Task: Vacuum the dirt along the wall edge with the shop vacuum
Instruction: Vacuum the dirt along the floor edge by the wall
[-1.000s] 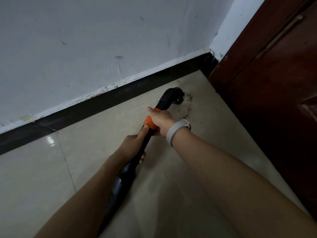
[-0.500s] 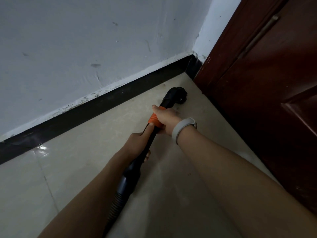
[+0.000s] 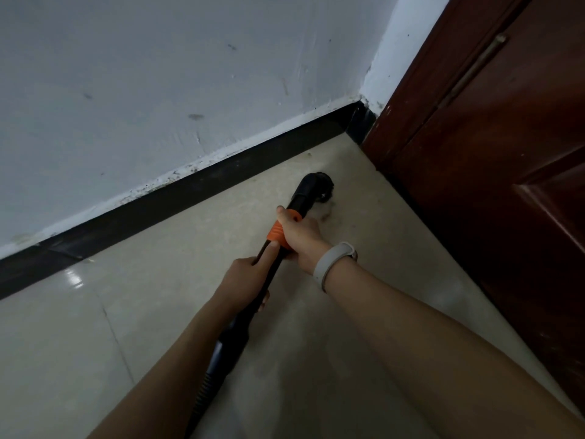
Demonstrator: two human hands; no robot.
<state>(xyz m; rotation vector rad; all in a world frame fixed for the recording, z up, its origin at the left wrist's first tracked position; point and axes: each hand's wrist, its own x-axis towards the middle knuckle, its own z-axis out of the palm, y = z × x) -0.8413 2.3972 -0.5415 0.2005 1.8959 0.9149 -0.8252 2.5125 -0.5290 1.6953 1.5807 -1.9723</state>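
Note:
A black vacuum wand [image 3: 297, 201] with an orange collar [image 3: 276, 232] runs from the ribbed hose [image 3: 202, 394] at the bottom up to a round black nozzle [image 3: 321, 186] pressed on the beige floor. My right hand [image 3: 300, 236], with a pale wristband, grips the orange collar. My left hand [image 3: 248, 278] holds the black tube just below it, index finger laid along the tube. Dark dirt smudges [image 3: 326, 213] lie on the tile just right of the nozzle. The black skirting [image 3: 190, 198] under the white wall is a short way left of the nozzle.
A dark red wooden door [image 3: 506, 191] closes off the right side, meeting the skirting at the corner [image 3: 361, 125]. Glossy beige floor tiles [image 3: 79, 337] stretch to the left and toward me.
The nozzle has slid back from the door and corner, uncovering dirt smudges to its right. Both hands keep the same grip on the wand.

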